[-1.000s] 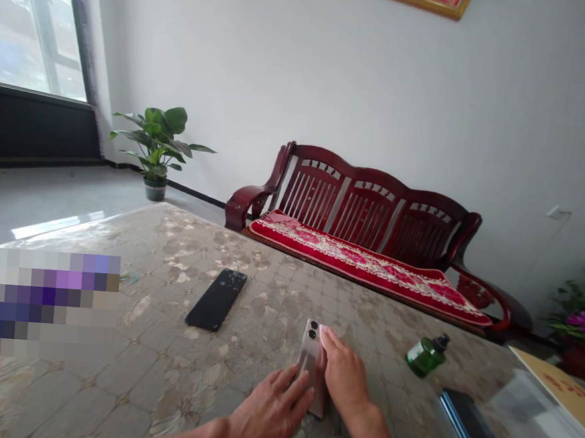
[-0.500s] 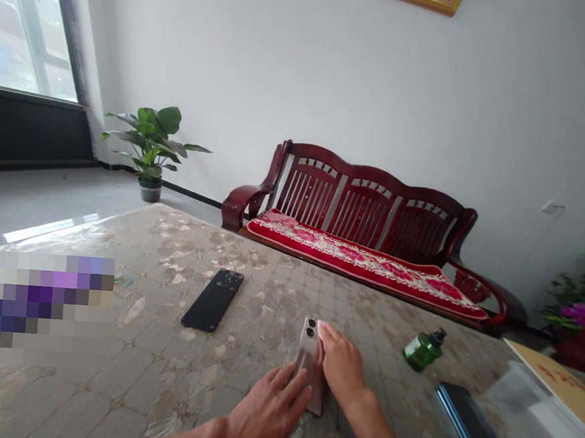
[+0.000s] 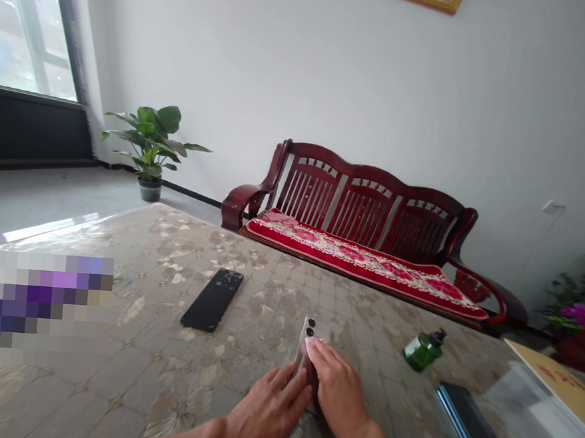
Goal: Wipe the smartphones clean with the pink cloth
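Note:
A pinkish phone (image 3: 301,358) lies back up on the table, its two round camera lenses showing at the far end. My left hand (image 3: 270,404) grips its near part, with fingers over the left edge and the back. In my right hand (image 3: 341,386) is a small piece of pale pink cloth (image 3: 312,345), pressed by the fingertips against the phone's back just below the lenses. Both hands cover much of the phone's lower half, and most of the cloth is hidden under the fingers.
On the patterned tabletop (image 3: 162,363) a black phone (image 3: 213,300) lies to the left. To the right are a green pump bottle (image 3: 424,350), a dark blue-edged phone (image 3: 476,425) and a transparent box (image 3: 535,403). A red wooden bench (image 3: 358,203) stands beyond the table.
My right hand has moved the cloth from the phone's upper right edge leftward and slightly nearer, onto its back. The left hand and the phone stay in place.

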The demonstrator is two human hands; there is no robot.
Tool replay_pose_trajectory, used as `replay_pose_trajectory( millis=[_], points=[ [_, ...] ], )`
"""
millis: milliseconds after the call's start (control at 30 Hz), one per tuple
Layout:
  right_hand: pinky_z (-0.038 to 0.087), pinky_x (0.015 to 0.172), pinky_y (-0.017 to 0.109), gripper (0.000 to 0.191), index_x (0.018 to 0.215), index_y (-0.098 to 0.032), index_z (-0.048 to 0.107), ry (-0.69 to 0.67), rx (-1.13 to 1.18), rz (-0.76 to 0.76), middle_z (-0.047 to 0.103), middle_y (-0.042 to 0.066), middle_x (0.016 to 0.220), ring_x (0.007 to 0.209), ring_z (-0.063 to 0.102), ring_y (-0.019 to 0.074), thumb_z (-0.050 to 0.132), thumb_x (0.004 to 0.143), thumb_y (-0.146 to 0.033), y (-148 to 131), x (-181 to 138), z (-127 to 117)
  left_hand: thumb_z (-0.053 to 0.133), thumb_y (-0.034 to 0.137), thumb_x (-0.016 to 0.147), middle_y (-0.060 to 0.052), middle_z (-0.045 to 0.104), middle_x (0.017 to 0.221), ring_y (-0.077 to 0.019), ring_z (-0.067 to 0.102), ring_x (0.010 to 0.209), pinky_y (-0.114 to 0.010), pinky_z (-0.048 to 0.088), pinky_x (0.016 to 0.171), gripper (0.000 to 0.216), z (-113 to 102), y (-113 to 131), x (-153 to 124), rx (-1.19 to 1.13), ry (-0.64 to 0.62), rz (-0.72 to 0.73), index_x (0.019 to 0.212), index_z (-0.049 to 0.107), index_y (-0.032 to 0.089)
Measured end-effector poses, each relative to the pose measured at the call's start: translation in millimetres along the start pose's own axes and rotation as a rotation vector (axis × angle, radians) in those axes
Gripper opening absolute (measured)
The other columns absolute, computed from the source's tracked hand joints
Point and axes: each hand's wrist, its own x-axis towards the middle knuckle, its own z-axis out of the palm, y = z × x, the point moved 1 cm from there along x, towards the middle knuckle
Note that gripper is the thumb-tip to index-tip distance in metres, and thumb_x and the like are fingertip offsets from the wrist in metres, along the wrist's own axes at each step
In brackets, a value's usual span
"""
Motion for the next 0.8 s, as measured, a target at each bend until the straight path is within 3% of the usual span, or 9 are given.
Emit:
replay_pose_trajectory(
  millis=[167, 300, 500, 667, 800],
  points=[
    [0.04, 0.109, 0.034, 0.052, 0.133, -0.014, 0.057, -0.042, 0.009, 0.076, 0.059, 0.008, 0.135, 0.127, 0.052, 0.0205, 0.034, 0.088, -0.005, -0.2, 16.1, -9.3, 0.046, 0.02, 0.094, -0.015, 0.047, 0.142, -0.0324, 0.046, 0.124, -0.045, 0.042, 0.103, 0.045, -0.3, -0.8, -0.7, 0.016, -0.004, 0.009, 0.138, 0.042, 0.011],
    [0.042, 0.108, 0.036, 0.057, 0.136, -0.014, 0.055, -0.055, -0.008, 0.091, 0.056, 0.008, 0.138, 0.129, 0.05, 0.0226, 0.036, 0.083, -0.002, -4.9, 9.5, -5.1, 0.05, 0.024, 0.091, -0.015, 0.046, 0.143, -0.0332, 0.044, 0.126, -0.045, 0.042, 0.103, 0.051, -2.9, -1.6, -1.6, 0.001, -0.027, 0.015, 0.139, 0.041, 0.011],
    [0.041, 0.108, 0.032, 0.061, 0.132, -0.02, 0.059, -0.017, 0.094, -0.064, 0.061, 0.005, 0.133, 0.125, 0.055, 0.019, 0.038, 0.078, 0.0, -11.1, -10.8, -6.1, 0.05, 0.024, 0.092, -0.017, 0.042, 0.146, -0.0324, 0.042, 0.129, -0.045, 0.041, 0.103, 0.052, -8.4, 0.4, 0.6, -0.029, 0.006, 0.01, 0.141, 0.038, 0.013],
    [0.038, 0.11, 0.032, 0.053, 0.125, -0.02, 0.065, -0.05, 0.2, -0.175, 0.064, 0.004, 0.129, 0.124, 0.055, 0.0175, 0.036, 0.084, -0.003, -15.9, 9.2, -15.0, 0.05, 0.023, 0.092, -0.018, 0.048, 0.14, -0.0316, 0.042, 0.129, -0.045, 0.043, 0.102, 0.048, -10.0, 1.0, 1.9, -0.045, -0.012, -0.007, 0.138, 0.042, 0.012],
    [0.036, 0.112, 0.032, 0.052, 0.124, -0.022, 0.065, -0.077, 0.209, -0.145, 0.064, 0.002, 0.13, 0.127, 0.052, 0.0166, 0.035, 0.085, -0.003, -20.6, 25.3, -12.5, 0.053, 0.024, 0.09, -0.018, 0.051, 0.137, -0.0322, 0.042, 0.13, -0.046, 0.043, 0.102, 0.048, -9.0, -0.7, 2.1, -0.052, -0.04, 0.0, 0.135, 0.045, 0.01]
  ],
)
